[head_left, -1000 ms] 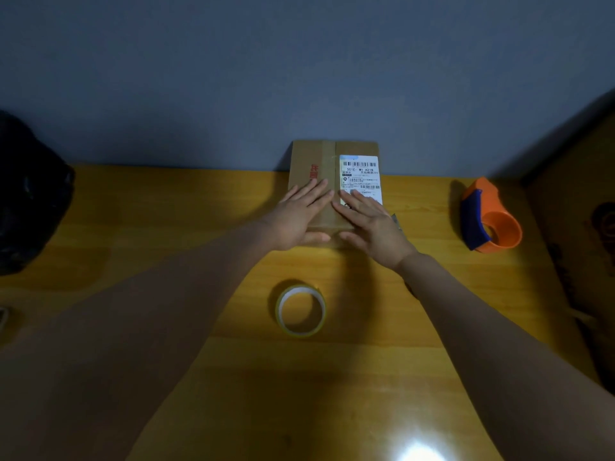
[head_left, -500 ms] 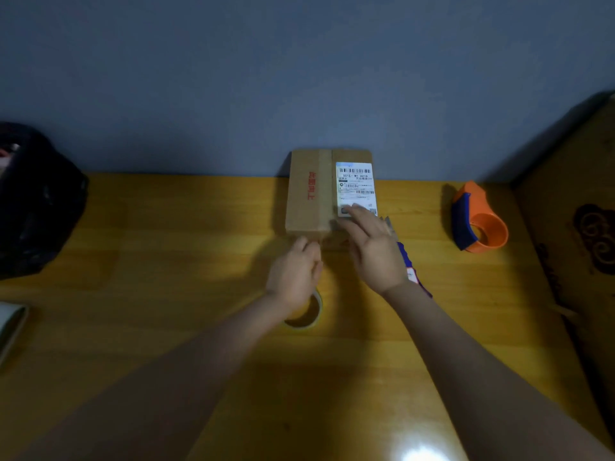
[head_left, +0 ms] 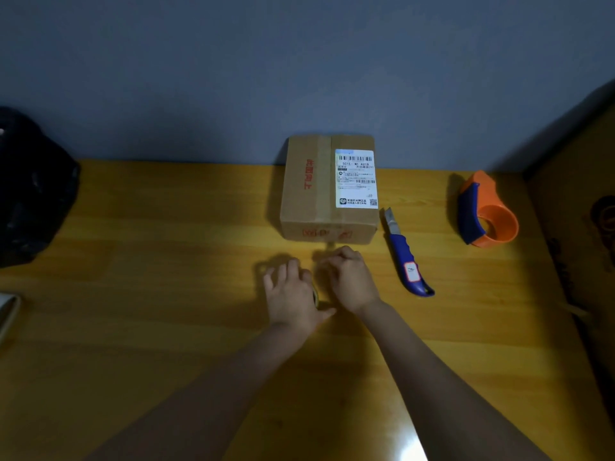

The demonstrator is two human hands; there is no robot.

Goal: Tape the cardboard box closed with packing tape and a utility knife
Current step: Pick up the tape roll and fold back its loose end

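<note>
A brown cardboard box (head_left: 309, 191) with a white shipping label stands at the back of the table against the wall, flaps down, a strip of tape along its top seam. In front of it, my left hand (head_left: 293, 296) lies over the packing tape roll (head_left: 316, 297) and grips it; only a sliver of the roll shows. My right hand (head_left: 351, 282) sits just right of the roll, fingers curled at its far edge; whether they hold tape is hidden. A blue-handled utility knife (head_left: 404, 256) lies right of the box, blade out and pointing away from me.
An orange and blue tape dispenser (head_left: 487, 216) sits at the right on the yellow wooden table (head_left: 166, 294). A black bag (head_left: 30, 191) rests at the left edge. A dark panel borders the table's right side.
Both hands came off the box and drew back toward me. The left hand settled on the tape roll and the right hand joined it. The knife is now uncovered.
</note>
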